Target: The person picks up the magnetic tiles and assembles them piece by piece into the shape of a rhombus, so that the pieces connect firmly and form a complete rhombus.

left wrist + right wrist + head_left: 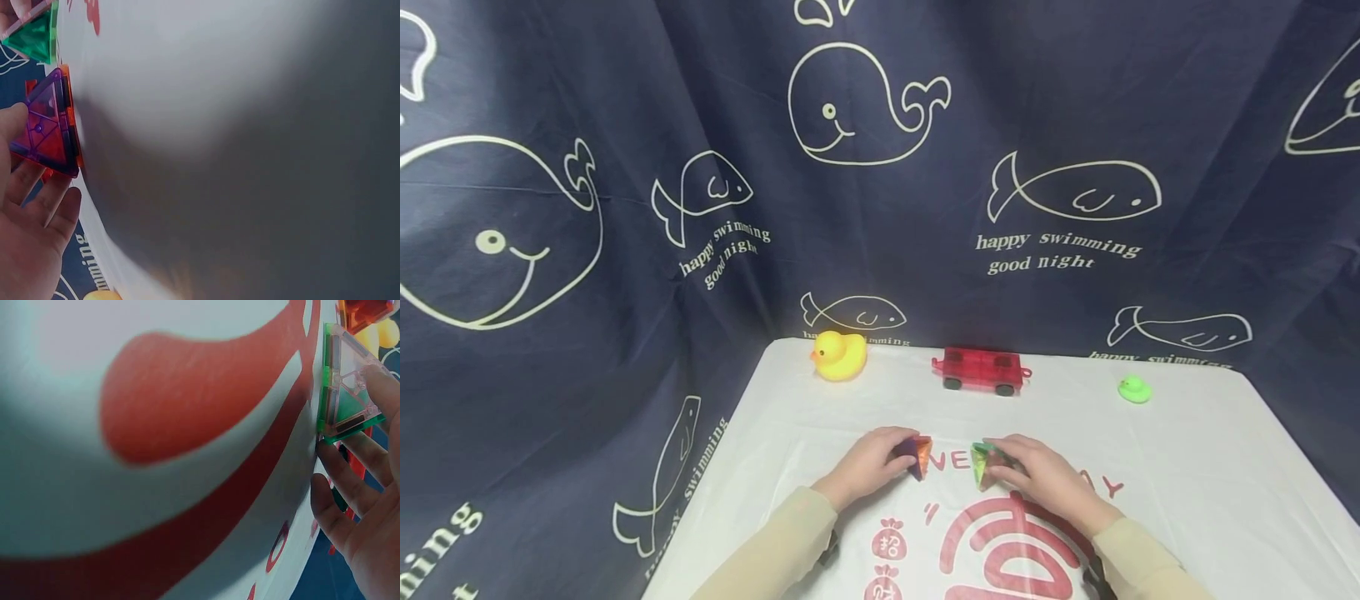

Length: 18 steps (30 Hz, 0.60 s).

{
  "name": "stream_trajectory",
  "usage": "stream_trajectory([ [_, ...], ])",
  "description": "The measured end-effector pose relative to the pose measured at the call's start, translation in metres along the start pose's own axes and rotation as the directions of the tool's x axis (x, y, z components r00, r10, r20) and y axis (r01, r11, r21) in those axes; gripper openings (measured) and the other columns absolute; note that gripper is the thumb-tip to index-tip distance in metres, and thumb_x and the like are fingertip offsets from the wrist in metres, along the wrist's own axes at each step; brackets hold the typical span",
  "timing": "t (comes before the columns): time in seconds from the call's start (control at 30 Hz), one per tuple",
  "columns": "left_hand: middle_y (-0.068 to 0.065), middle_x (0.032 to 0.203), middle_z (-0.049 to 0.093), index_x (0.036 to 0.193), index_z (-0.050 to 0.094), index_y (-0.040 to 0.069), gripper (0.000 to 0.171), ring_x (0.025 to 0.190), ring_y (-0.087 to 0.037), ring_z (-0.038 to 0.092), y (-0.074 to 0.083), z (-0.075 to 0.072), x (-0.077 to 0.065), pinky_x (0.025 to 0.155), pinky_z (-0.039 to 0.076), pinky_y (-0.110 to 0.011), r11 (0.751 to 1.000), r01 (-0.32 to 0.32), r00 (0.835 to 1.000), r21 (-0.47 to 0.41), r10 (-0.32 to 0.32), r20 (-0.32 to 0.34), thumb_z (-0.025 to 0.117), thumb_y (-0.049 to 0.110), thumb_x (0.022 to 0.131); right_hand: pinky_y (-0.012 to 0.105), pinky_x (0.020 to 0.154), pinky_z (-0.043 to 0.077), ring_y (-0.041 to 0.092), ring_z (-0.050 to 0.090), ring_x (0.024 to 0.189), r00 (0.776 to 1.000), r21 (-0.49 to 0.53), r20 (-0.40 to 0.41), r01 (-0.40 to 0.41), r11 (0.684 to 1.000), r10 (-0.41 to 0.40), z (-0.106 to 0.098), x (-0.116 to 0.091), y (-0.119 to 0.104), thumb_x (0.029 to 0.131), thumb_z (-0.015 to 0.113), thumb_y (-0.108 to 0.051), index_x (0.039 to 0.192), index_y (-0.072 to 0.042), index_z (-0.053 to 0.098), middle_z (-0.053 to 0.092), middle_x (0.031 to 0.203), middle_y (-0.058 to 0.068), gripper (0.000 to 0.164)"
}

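Note:
My left hand pinches a small pyramid of see-through magnetic tiles on the white-covered table. In the left wrist view a purple triangular tile faces the thumb, with orange and red edges behind it. Across a small gap, my right hand holds a second tile pyramid, green with a pale pink side. The right wrist view shows the thumb pressing that pale triangular tile, whose base edge is green. Both pyramids appear to rest on the tabletop, apart from each other. The fingers partly hide their outer sides.
Along the back of the table stand a yellow rubber duck, a red see-through wheeled car base and a small green duck. A dark blue printed curtain hangs behind and at the sides.

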State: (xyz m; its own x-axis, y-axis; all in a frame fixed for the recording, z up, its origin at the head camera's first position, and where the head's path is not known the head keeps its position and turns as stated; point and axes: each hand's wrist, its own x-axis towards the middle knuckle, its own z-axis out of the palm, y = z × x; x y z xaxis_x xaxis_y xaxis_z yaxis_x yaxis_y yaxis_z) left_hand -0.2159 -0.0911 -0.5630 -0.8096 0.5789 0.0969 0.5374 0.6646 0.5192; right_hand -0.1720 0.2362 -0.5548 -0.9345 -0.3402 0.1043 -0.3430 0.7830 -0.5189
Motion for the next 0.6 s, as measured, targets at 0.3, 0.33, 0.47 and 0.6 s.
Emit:
stream_trajectory([
  [0.3,-0.003,0.138,0.066,0.143,0.063,0.013,0.044,0.131,-0.02,0.059,0.011,0.007,0.007,0.112,0.044,-0.036,0.999,-0.006,1.0,0.048,0.007,-0.012,0.069,0.029,0.102,0.052,0.104,0.05,0.026,0.066,0.12,1.0,-0.007,0.013,0.006,1.0,-0.006,0.006,0.007,-0.012,0.095,0.075,-0.04,0.137,-0.017,0.069,0.071,0.12,-0.006,0.048],
  [0.33,-0.003,0.138,0.066,0.142,0.063,0.013,0.044,0.131,-0.02,0.059,0.011,0.009,0.007,0.112,0.044,-0.036,0.999,-0.008,1.0,0.054,0.009,-0.017,0.069,0.029,0.102,0.053,0.104,0.05,0.027,0.066,0.119,1.0,-0.008,0.009,0.014,1.0,-0.014,0.007,0.008,-0.014,0.095,0.075,-0.04,0.136,-0.017,0.07,0.071,0.12,-0.006,0.047],
  [0.47,-0.002,0.136,0.068,0.141,0.064,0.014,0.042,0.129,-0.019,0.061,0.012,0.011,0.01,0.11,0.045,-0.036,0.997,-0.025,0.999,0.078,0.028,-0.04,0.07,0.03,0.102,0.052,0.104,0.05,0.026,0.066,0.119,1.0,-0.004,0.004,0.018,1.0,-0.018,0.01,0.012,-0.019,0.095,0.076,-0.042,0.135,-0.018,0.07,0.072,0.12,-0.005,0.048],
  [0.6,-0.001,0.133,0.069,0.138,0.066,0.014,0.04,0.125,-0.017,0.063,0.015,0.012,0.013,0.108,0.046,-0.034,0.996,-0.039,0.998,0.084,0.043,-0.048,0.07,0.03,0.101,0.051,0.105,0.049,0.026,0.066,0.121,1.0,-0.003,0.007,0.016,1.0,-0.016,0.013,0.014,-0.022,0.094,0.076,-0.041,0.135,-0.019,0.07,0.072,0.121,-0.005,0.047],
])
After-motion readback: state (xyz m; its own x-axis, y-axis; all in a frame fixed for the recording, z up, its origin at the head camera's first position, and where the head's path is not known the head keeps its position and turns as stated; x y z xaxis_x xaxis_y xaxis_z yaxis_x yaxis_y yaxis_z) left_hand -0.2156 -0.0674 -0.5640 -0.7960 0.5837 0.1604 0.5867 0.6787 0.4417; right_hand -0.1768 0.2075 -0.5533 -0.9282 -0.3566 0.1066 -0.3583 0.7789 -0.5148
